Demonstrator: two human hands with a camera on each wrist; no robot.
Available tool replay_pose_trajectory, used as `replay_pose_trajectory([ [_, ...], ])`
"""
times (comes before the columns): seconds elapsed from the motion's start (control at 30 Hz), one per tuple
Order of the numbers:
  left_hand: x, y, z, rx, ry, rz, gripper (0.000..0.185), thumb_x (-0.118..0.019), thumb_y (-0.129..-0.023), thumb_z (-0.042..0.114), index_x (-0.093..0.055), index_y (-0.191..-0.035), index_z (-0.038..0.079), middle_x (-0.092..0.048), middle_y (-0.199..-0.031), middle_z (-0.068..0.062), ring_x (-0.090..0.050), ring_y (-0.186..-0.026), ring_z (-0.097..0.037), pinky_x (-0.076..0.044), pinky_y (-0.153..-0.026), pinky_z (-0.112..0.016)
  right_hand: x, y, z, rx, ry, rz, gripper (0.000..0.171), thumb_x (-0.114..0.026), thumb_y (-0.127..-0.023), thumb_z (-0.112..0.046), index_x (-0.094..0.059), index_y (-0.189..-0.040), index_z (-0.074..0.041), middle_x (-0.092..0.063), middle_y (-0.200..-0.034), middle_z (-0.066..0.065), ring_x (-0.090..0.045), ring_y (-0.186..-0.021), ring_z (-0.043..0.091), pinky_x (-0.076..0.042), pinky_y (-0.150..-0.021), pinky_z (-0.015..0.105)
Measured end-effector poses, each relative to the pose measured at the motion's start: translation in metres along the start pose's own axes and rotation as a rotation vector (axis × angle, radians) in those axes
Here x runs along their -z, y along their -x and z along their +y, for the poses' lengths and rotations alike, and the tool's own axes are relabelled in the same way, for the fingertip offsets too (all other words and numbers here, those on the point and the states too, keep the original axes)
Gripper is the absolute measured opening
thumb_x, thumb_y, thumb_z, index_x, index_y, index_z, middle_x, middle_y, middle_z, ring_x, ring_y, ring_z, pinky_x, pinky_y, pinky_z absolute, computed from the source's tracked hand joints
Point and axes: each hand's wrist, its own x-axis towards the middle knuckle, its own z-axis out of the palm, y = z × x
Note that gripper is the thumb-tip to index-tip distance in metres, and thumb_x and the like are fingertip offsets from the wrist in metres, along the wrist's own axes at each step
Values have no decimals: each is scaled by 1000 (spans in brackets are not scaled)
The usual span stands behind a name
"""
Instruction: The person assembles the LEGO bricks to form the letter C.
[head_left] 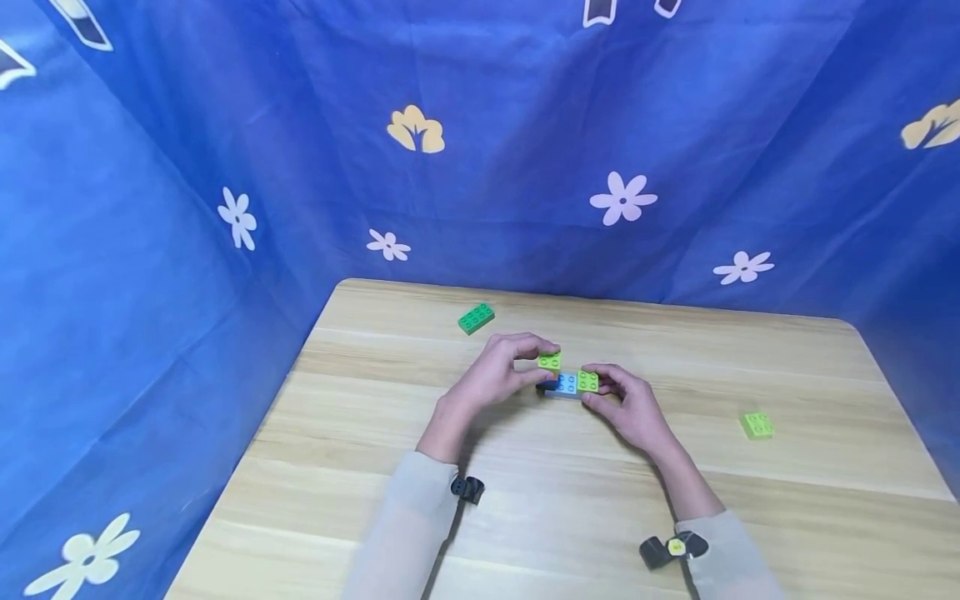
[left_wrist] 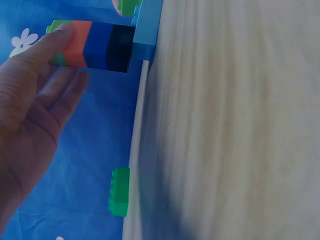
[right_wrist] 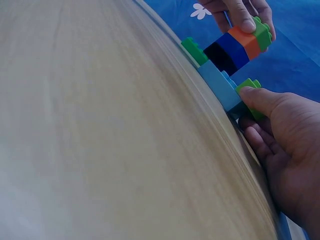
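A small tower of black, blue, orange and lime-green bricks point(right_wrist: 236, 49) stands on a light blue base brick point(head_left: 566, 384) in the middle of the wooden table point(head_left: 525, 517). My left hand point(head_left: 542, 355) pinches the tower's lime top brick point(head_left: 550, 361); its fingers point(left_wrist: 59, 41) curl round the upper end. My right hand point(head_left: 594, 393) grips the base's right end, thumb point(right_wrist: 260, 100) pressing a second lime brick point(head_left: 588, 381) that sits on the base beside the tower.
A dark green brick point(head_left: 476, 317) lies at the table's far left, also seen in the left wrist view point(left_wrist: 119, 191). Another lime brick point(head_left: 757, 425) lies to the right. Blue flowered cloth point(head_left: 150, 250) walls the table on three sides.
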Motion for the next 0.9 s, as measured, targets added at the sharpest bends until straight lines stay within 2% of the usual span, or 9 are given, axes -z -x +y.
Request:
replay_pose_trajectory([
  [0.23,0,-3,-1,-11,-29,-55,34,-77,-88,21,-65,-118,17,-67,-120,6,-63,-108,-10,-55,-94,-35,1,0,1,3,-5,8,42,-78,-87,-16,-65,-127,-18,-67,-111,0,-63,-96,18,-55,-85,24],
  [0.37,9,-1,-6,9,-30,-121,49,-78,-87,25,-58,-131,19,-60,-131,9,-55,-122,-10,-48,-104,-38,-1,-1,0,-7,-1,2,42,-78,-87,-18,-64,-127,-20,-67,-111,0,-63,-96,18,-55,-85,25],
  [0.47,22,5,-16,68,-9,-129,62,-80,-85,27,-53,-140,20,-54,-140,9,-47,-132,-12,-40,-111,-40,-2,0,1,-21,4,-7,42,-77,-88,-21,-64,-127,-23,-66,-113,-1,-63,-97,17,-55,-86,25],
  [0.57,37,12,-32,137,-16,-51,64,-80,-85,27,-51,-141,21,-52,-142,8,-46,-133,-18,-38,-113,-42,-3,0,1,-31,5,-7,41,-77,-88,-22,-64,-127,-24,-65,-113,-1,-62,-97,18,-55,-85,25],
  [0.73,59,22,-64,255,-14,169,62,-80,-85,20,-52,-140,15,-53,-140,-6,-50,-128,-33,-40,-110,-50,-2,0,1,-31,15,1,42,-77,-88,-21,-64,-129,-21,-65,-114,0,-62,-97,18,-55,-85,26],
  [0.83,66,25,-75,351,-41,300,62,-80,-85,18,-52,-140,12,-52,-140,-11,-49,-129,-34,-39,-110,-51,-1,-1,2,-29,30,3,42,-77,-88,-22,-64,-128,-22,-65,-114,-2,-62,-97,16,-55,-85,26],
  [0.9,68,25,-78,419,-57,362,60,-79,-86,17,-53,-139,8,-52,-139,-10,-50,-128,-34,-40,-110,-49,0,-1,3,-29,34,5,41,-77,-88,-24,-64,-127,-24,-65,-114,-4,-62,-96,14,-55,-85,26],
])
